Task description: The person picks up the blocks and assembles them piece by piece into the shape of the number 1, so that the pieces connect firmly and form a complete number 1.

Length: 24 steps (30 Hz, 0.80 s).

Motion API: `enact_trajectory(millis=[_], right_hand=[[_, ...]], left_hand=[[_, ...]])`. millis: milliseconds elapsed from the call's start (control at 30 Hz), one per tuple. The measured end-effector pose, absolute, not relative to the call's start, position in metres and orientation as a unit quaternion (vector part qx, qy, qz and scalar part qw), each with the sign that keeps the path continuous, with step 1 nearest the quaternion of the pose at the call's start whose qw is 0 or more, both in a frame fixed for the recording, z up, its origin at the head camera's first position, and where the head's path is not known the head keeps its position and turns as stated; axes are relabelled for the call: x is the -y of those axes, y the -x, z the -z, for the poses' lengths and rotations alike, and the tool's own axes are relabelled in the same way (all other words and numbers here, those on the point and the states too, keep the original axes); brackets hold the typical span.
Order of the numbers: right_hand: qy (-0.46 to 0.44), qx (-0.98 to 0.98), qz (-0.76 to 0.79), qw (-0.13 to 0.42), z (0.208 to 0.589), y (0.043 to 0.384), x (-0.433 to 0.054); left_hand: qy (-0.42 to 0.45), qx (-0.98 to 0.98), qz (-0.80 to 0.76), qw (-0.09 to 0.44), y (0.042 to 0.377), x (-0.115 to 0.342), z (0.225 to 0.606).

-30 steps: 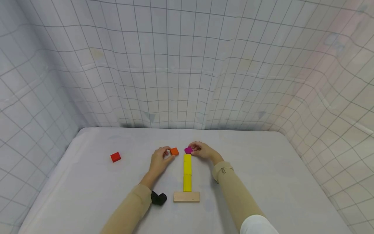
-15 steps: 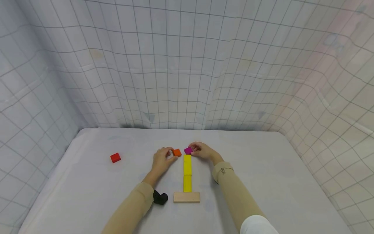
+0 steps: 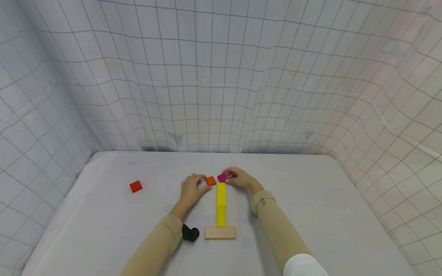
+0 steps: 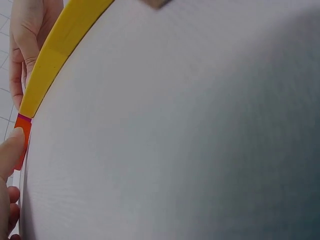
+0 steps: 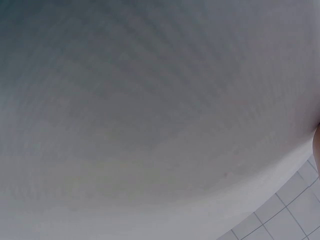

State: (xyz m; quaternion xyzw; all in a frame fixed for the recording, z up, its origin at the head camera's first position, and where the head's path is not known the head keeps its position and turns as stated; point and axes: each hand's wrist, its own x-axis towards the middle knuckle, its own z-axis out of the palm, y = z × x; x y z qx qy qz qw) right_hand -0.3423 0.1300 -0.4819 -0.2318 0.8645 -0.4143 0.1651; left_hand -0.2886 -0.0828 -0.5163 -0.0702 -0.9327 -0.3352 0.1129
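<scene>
At the far end of the yellow blocks (image 3: pixel 221 203), left hand (image 3: pixel 191 188) pinches the orange block (image 3: pixel 210 180) and right hand (image 3: pixel 239 178) pinches the purple block (image 3: pixel 222 177), both nearly seated; red block (image 3: pixel 136 186) lies well left, untouched.

A staged recording booth, not a lived-in room; white grid-lined sheeting (image 3: pixel 221 84) fills the upper frame and curves round both sides; a plain white-covered table (image 3: pixel 310 214) spans the lower half, bearing only small coloured wooden blocks (image 3: pixel 221 203).
</scene>
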Motion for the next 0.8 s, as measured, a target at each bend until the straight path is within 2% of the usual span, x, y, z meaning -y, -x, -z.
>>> enact_trajectory(millis=[267, 800], right_hand=[[0.216, -0.871, 0.408, 0.167, 0.4859, 0.3462, -0.1296], [0.195, -0.876, 0.405, 0.174, 0.4874, 0.3467, -0.1288]], left_hand=[[0.082, 0.921, 0.366, 0.108, 0.2886, 0.0863, 0.5143], [0.076, 0.938, 0.329, 0.079, 0.2933, 0.0788, 0.512]])
